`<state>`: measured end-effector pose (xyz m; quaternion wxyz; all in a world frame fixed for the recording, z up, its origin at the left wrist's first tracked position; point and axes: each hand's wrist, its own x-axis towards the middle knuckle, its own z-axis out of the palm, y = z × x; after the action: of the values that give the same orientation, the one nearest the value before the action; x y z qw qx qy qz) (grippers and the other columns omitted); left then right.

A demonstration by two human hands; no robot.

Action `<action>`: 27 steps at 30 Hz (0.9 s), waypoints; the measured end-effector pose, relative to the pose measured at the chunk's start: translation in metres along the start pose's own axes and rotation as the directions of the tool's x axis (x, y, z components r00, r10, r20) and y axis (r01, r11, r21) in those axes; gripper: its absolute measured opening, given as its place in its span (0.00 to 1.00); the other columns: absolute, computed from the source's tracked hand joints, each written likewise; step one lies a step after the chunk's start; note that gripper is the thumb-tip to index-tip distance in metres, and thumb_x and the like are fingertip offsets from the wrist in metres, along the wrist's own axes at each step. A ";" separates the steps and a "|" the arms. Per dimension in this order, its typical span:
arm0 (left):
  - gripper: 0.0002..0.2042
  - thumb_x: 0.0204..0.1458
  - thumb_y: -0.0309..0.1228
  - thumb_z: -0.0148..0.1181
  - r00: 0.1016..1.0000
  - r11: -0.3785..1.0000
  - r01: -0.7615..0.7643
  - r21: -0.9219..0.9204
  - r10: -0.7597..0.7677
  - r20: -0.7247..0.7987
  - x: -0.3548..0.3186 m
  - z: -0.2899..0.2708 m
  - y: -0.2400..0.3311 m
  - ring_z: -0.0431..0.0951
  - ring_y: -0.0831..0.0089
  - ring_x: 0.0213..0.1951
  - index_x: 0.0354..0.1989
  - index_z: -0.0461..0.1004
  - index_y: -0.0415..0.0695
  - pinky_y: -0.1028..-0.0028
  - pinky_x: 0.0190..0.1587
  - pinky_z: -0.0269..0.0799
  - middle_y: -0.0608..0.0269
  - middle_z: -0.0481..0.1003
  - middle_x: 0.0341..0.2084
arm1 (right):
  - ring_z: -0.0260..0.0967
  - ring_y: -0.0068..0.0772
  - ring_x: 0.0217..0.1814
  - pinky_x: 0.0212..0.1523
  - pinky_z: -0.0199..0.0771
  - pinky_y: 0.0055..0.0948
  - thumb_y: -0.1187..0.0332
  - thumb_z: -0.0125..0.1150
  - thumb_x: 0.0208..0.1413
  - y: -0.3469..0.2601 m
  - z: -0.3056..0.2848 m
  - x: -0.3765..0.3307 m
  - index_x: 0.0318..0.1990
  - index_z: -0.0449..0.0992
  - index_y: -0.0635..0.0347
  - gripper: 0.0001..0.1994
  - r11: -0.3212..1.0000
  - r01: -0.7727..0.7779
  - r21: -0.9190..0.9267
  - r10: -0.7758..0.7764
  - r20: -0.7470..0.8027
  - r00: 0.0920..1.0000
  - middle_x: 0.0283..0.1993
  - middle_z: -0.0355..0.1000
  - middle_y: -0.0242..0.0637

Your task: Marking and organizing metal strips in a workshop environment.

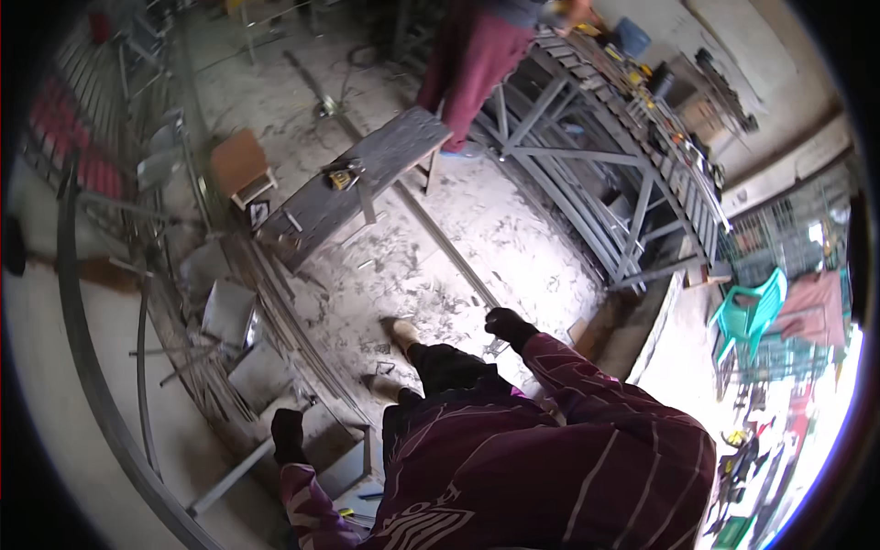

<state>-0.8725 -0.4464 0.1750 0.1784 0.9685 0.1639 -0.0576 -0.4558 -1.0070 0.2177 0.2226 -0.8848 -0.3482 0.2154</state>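
Observation:
My right hand (pixel 510 327), in a dark glove, is held out ahead of me with its fingers curled closed. The near end of a long metal bar (pixel 442 240) meets the hand in the picture; whether the hand grips it or only passes over it, I cannot tell. That bar runs away from me under the low bench. Low at my left side hangs my left hand (pixel 288 435), also dark-gloved, its fingers too dark to make out. Beside it a pale metal bar (pixel 231 478) slants down, and I cannot tell if they touch.
A dark low bench (pixel 390 147) carries a yellow-and-black tool (pixel 343 176). Behind it stands a person in maroon trousers (pixel 481 69) at a slatted metal worktable (pixel 587 158). At left are a brown stool (pixel 241 165) and metal lengths. A green chair (pixel 752 307) stands right.

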 end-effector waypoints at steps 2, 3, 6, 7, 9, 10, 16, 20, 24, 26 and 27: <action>0.09 0.49 0.35 0.59 0.978 0.977 -0.207 0.047 0.209 -0.024 0.006 -0.002 0.008 0.76 0.53 0.37 0.30 0.75 0.42 0.56 0.43 0.72 0.51 0.75 0.33 | 0.76 0.43 0.41 0.42 0.76 0.39 0.61 0.69 0.45 -0.031 0.020 -0.007 0.37 0.81 0.57 0.13 0.845 -0.347 0.407 0.377 0.007 0.926 0.35 0.78 0.42; 0.09 0.49 0.35 0.59 0.993 0.991 -0.111 -0.080 0.115 0.038 0.008 0.000 0.015 0.76 0.53 0.37 0.30 0.76 0.42 0.56 0.43 0.72 0.51 0.75 0.33 | 0.75 0.41 0.41 0.43 0.75 0.38 0.61 0.71 0.44 -0.045 0.029 -0.015 0.40 0.80 0.58 0.16 0.819 -0.381 0.430 0.398 0.054 0.916 0.35 0.77 0.43; 0.08 0.49 0.35 0.59 0.923 0.830 0.372 -0.415 -0.283 0.261 0.014 0.003 0.040 0.76 0.53 0.38 0.31 0.76 0.43 0.56 0.43 0.72 0.51 0.75 0.33 | 0.76 0.45 0.41 0.44 0.76 0.40 0.62 0.71 0.43 -0.062 0.044 -0.040 0.40 0.81 0.57 0.16 0.771 -0.383 0.508 0.378 0.119 0.918 0.36 0.78 0.45; 0.08 0.49 0.35 0.59 0.899 0.776 0.431 -0.461 -0.328 0.290 0.017 0.002 0.048 0.76 0.53 0.38 0.31 0.76 0.43 0.56 0.43 0.72 0.51 0.75 0.33 | 0.76 0.47 0.41 0.43 0.76 0.43 0.63 0.71 0.43 -0.057 0.045 -0.050 0.39 0.81 0.57 0.15 0.716 -0.458 0.527 0.425 0.192 0.885 0.36 0.78 0.45; 0.08 0.49 0.34 0.59 0.884 0.731 0.465 -0.498 -0.356 0.303 0.021 -0.004 0.060 0.76 0.53 0.38 0.31 0.76 0.43 0.56 0.43 0.72 0.51 0.75 0.33 | 0.77 0.50 0.40 0.39 0.76 0.46 0.64 0.69 0.42 -0.036 0.052 -0.066 0.35 0.81 0.55 0.11 0.807 -0.449 0.383 0.405 0.193 0.894 0.33 0.77 0.45; 0.08 0.49 0.34 0.59 0.878 0.716 0.478 -0.509 -0.367 0.308 0.024 -0.008 0.063 0.76 0.53 0.38 0.31 0.76 0.43 0.56 0.43 0.72 0.51 0.75 0.33 | 0.77 0.51 0.39 0.37 0.76 0.47 0.65 0.68 0.42 -0.020 0.055 -0.073 0.33 0.81 0.54 0.10 0.835 -0.457 0.305 0.409 0.210 0.888 0.31 0.76 0.44; 0.07 0.50 0.34 0.59 0.845 0.675 0.534 -0.509 -0.425 0.324 0.036 -0.033 0.067 0.76 0.53 0.39 0.32 0.76 0.43 0.56 0.44 0.71 0.50 0.76 0.34 | 0.76 0.40 0.27 0.26 0.73 0.43 0.60 0.62 0.51 0.047 0.111 -0.047 0.27 0.80 0.49 0.07 0.902 -0.309 -0.302 0.421 0.452 0.786 0.27 0.76 0.38; 0.07 0.50 0.33 0.59 0.830 0.649 0.557 -0.519 -0.457 0.320 0.050 -0.046 0.059 0.76 0.53 0.40 0.33 0.76 0.44 0.56 0.44 0.71 0.50 0.76 0.34 | 0.74 0.47 0.32 0.31 0.72 0.49 0.57 0.59 0.47 0.014 0.097 0.107 0.23 0.78 0.48 0.09 0.950 0.021 -0.310 0.055 0.234 0.971 0.26 0.73 0.40; 0.07 0.50 0.33 0.59 0.821 0.627 0.566 -0.535 -0.487 0.296 0.060 -0.058 0.052 0.76 0.53 0.40 0.33 0.76 0.44 0.55 0.44 0.71 0.50 0.76 0.34 | 0.76 0.46 0.43 0.43 0.75 0.41 0.60 0.71 0.47 -0.092 0.032 0.276 0.41 0.78 0.55 0.15 0.905 -0.062 0.420 0.123 -0.119 0.985 0.36 0.78 0.43; 0.07 0.51 0.33 0.59 0.818 0.619 0.567 -0.544 -0.501 0.282 0.063 -0.062 0.048 0.76 0.53 0.41 0.34 0.77 0.44 0.55 0.44 0.71 0.50 0.76 0.34 | 0.76 0.47 0.45 0.46 0.77 0.42 0.61 0.68 0.49 -0.138 -0.002 0.336 0.45 0.77 0.56 0.17 0.913 0.068 0.403 0.001 -0.167 0.986 0.42 0.78 0.43; 0.06 0.51 0.32 0.59 0.817 0.613 0.567 -0.550 -0.507 0.276 0.062 -0.063 0.046 0.76 0.53 0.41 0.34 0.77 0.44 0.55 0.44 0.71 0.50 0.76 0.34 | 0.76 0.47 0.46 0.48 0.77 0.42 0.61 0.67 0.50 -0.155 -0.013 0.355 0.45 0.77 0.57 0.17 0.904 0.070 0.421 0.014 -0.192 0.981 0.42 0.78 0.43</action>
<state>-0.7958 -0.4453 0.2381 0.4625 0.7594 0.4471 -0.0972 -0.2931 -0.6552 0.2320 0.4456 -0.8262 -0.2827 0.1971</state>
